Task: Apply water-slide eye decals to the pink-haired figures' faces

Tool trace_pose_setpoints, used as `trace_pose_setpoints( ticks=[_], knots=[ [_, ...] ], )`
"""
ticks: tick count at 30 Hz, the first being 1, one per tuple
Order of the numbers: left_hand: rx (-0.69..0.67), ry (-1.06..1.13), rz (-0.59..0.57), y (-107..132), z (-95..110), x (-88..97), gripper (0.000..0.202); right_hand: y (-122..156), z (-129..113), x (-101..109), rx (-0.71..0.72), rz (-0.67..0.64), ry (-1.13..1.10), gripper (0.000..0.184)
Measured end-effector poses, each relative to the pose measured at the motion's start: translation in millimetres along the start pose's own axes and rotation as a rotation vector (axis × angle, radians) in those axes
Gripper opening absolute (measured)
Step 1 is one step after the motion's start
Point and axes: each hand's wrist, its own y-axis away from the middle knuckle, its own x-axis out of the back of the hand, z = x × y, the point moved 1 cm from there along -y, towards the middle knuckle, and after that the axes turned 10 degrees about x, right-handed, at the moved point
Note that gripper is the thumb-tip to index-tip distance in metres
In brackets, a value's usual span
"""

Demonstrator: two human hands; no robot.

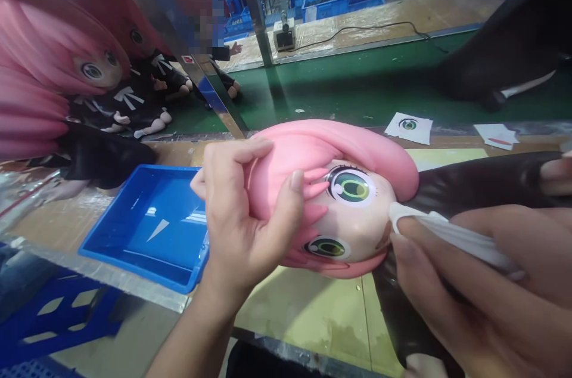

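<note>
A doll with pink hair (pixel 339 148), large green eyes and a black dress (pixel 469 187) lies on its side on the workbench (pixel 313 312). My left hand (pixel 243 217) wraps round the top of the doll's head, thumb resting on the fringe. My right hand (pixel 487 288) pinches a white cloth (pixel 429 229) whose tip touches the doll's cheek near the mouth.
A blue plastic tray (pixel 152 229) sits left of the doll. Several finished pink-haired dolls (pixel 80 68) are stacked at far left. Eye sticker sheets (pixel 409 126) lie at the bench's back edge beside a green conveyor belt (pixel 357 86). Blue crates stand in the background.
</note>
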Motion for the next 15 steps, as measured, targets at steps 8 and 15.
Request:
trace_pose_setpoints(
  ticks=[8,15],
  knots=[
    [0.020,0.013,0.016,4,2,-1.4,0.022,-23,-17,-9,0.164,-0.038,0.101,0.029],
    [-0.045,-0.039,0.051,-1,0,4.2,0.024,-7,-12,6,0.176,-0.111,0.282,0.025]
  ],
)
